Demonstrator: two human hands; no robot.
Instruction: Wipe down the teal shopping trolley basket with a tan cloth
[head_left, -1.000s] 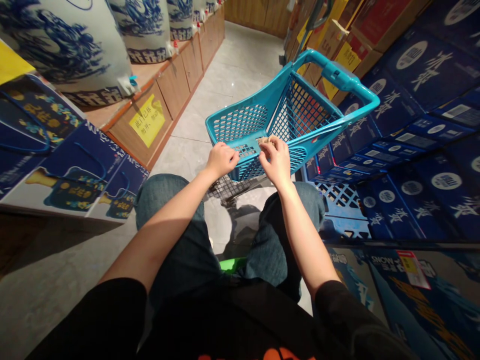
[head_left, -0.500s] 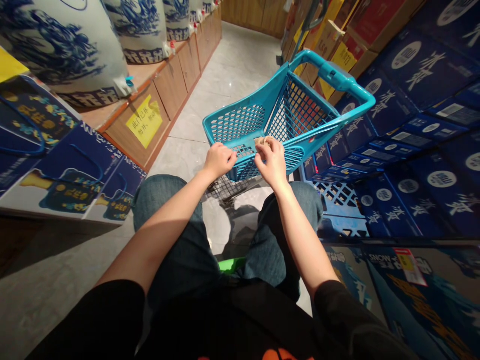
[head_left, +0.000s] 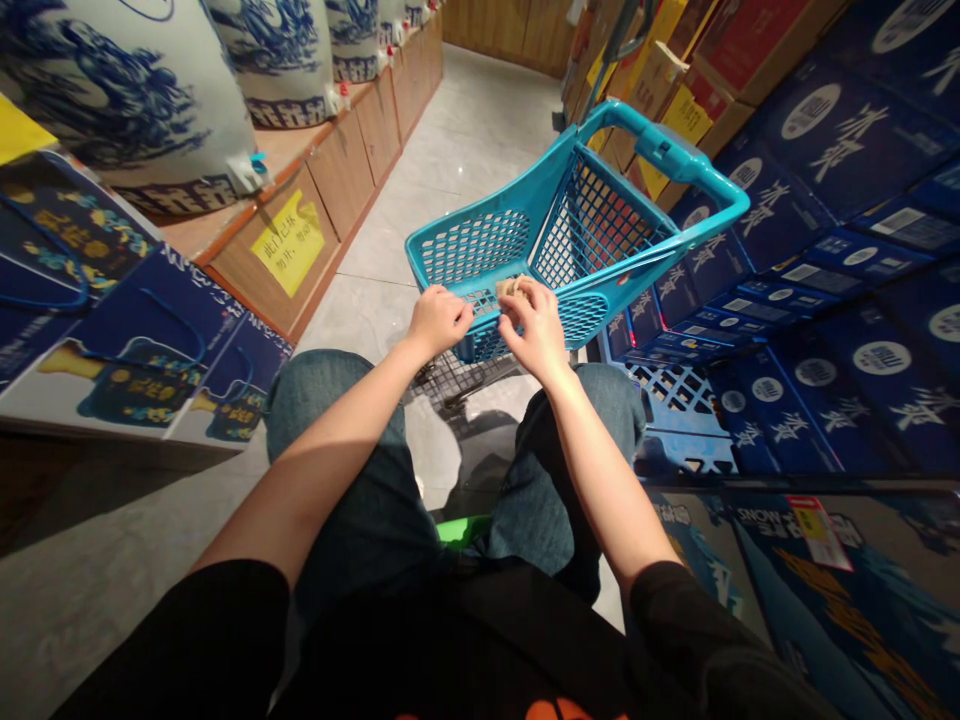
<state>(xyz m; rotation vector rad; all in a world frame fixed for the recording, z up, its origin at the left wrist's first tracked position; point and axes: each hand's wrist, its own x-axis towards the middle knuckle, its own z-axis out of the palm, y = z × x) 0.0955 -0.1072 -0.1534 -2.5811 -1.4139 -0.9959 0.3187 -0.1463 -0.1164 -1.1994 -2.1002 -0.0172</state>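
Before my knees stands a blue plastic shopping cart (head_left: 673, 158) with mesh sides. My left hand (head_left: 437, 322) is closed over the near rim at its left corner. In my right hand (head_left: 537, 328) is a crumpled beige cloth (head_left: 510, 288), pressed against the same rim further right. The fingers are curled over the cloth and partly hide it. Below the basket, a dark wire lower rack (head_left: 469, 378) shows between my knees.
On the left, large blue-and-white ceramic jars (head_left: 112, 100) stand on a wooden cabinet (head_left: 375, 130), with printed gift boxes (head_left: 142, 370) nearer me. Stacked blue cartons (head_left: 840, 290) line the right. A tiled aisle floor (head_left: 480, 120) runs ahead. Something green (head_left: 461, 530) shows beneath me.
My right hand has slid a little left along the cart's near rim, carrying the cloth. My left hand and the cart look almost unchanged.
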